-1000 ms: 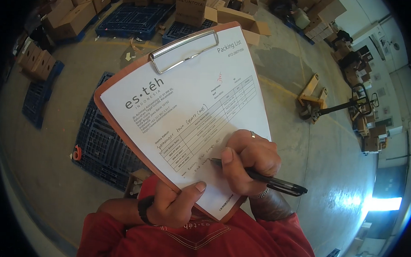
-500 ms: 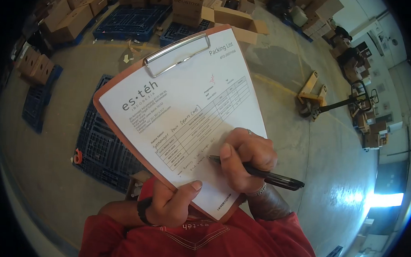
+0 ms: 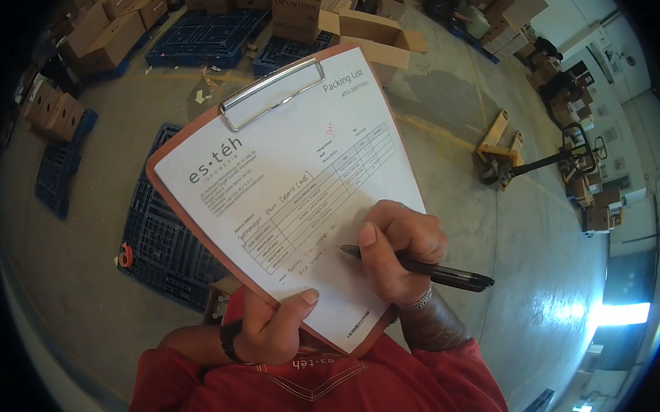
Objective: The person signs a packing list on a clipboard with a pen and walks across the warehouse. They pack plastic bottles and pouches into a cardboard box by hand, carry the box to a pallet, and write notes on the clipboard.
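Observation:
A brown clipboard (image 3: 191,226) is held tilted in front of my chest, its metal clip (image 3: 273,93) at the top. Under the clip lies a printed packing list (image 3: 273,160) with a table and handwritten lines. My left hand (image 3: 276,326) grips the lower left edge of the board, thumb on the paper and the other fingers hidden beneath. My right hand (image 3: 401,250) pinches a black pen (image 3: 451,275) and rests on the lower right of the sheet. The pen's tip is at the handwriting below the table.
Blue pallets (image 3: 170,237) lie on the concrete floor, one close beyond the board. Cardboard boxes (image 3: 297,14) stand at the back, with an open carton (image 3: 372,32). A yellow pallet jack (image 3: 500,157) stands to the right. A person (image 3: 446,8) is at the far back.
My right hand and the pen have shifted slightly, and the pen tip sits a little higher and to the right. The clipboard has tilted slightly. My left hand keeps its grip.

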Available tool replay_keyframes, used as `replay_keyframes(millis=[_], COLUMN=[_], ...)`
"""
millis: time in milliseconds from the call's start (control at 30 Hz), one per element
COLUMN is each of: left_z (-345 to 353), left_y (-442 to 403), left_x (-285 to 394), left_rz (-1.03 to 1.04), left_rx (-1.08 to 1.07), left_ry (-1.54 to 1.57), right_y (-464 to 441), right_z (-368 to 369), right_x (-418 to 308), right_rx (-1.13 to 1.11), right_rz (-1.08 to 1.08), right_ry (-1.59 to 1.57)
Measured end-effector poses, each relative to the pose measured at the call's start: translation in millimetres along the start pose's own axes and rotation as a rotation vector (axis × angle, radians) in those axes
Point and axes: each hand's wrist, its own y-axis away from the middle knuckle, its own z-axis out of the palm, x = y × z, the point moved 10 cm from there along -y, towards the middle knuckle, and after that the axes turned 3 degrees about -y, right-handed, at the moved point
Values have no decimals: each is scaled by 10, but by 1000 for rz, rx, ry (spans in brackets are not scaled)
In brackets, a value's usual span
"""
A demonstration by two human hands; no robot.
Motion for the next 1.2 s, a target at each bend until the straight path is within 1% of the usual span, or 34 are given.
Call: replay_keyframes(millis=[67,167,233,300,367,433,500,533,600,667,767,867,1133,1200], left_z=[2,24,1,28,48,36,33,39,-2,6,24,28,5,24], left_y=[-6,-7,-5,1,-5,-3,8,15,23,8,-16,-18,-44,-53], left_x=[-6,-16,-30,-13,1,-2,3,4,-47,-19,18,22,29,43], left_rz=[-23,-56,-64,-33,-37,-41,-20,-20,-78,-67,-51,-53,-39,-17], left_rx=[-12,-28,-18,-76,-74,-68,-111,-110,-45,-62,-88,-103,-90,-137], left_ry=[22,43,44,55,74,92,44,43,102,91,75,56,35,-13], right_y=[-57,-34,-21,-3,5,-2,-16,-23,-25,-39,-52,-55,-77,-79], right_z=[50,54,47,39,74,84,106,116,129,62,75,70,38,41], right_x=[-132,-166,-138,-146,-139,-144,-160,-166,-165,-114,-106,-101,-49,-39], right_rx=[-73,-51,-51,-49,-110,-112,-113,-110,-105,-32,-31,-48,-20,-21], right_rz=[-86,-116,-137,-154,-139,-149,-161,-156,-152,-100,-58,-73,-25,-19], right_ry=[98,147,134,120,152,137,121,133,147,52,89,118,111,126])
